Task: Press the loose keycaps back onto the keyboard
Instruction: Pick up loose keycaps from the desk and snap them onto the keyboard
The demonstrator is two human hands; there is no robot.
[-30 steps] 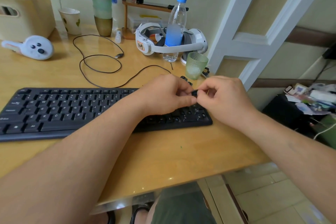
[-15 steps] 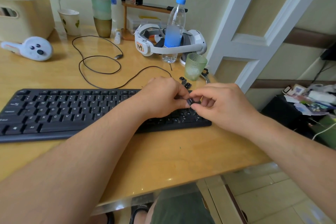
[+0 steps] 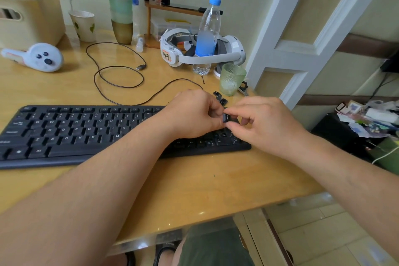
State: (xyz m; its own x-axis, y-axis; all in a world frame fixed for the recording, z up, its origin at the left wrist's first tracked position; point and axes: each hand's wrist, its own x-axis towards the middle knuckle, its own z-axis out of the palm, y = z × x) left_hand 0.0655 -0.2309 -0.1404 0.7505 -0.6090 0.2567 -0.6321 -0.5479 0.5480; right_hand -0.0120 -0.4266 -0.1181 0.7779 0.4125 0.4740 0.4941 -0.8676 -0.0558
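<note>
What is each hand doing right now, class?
Left hand: fingers curled, pinching the small black plastic keycap.
Right hand: thumb and forefinger pinching the same keycap above the black keyboard.

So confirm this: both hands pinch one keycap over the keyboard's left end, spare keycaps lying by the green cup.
Wrong end. The head view shows the left hand and right hand pinching the keycap over the keyboard's right end; spare keycaps do lie by the green cup.

Water bottle [image 3: 209, 28], headset [image 3: 228, 54], green cup [image 3: 232, 79]
</note>
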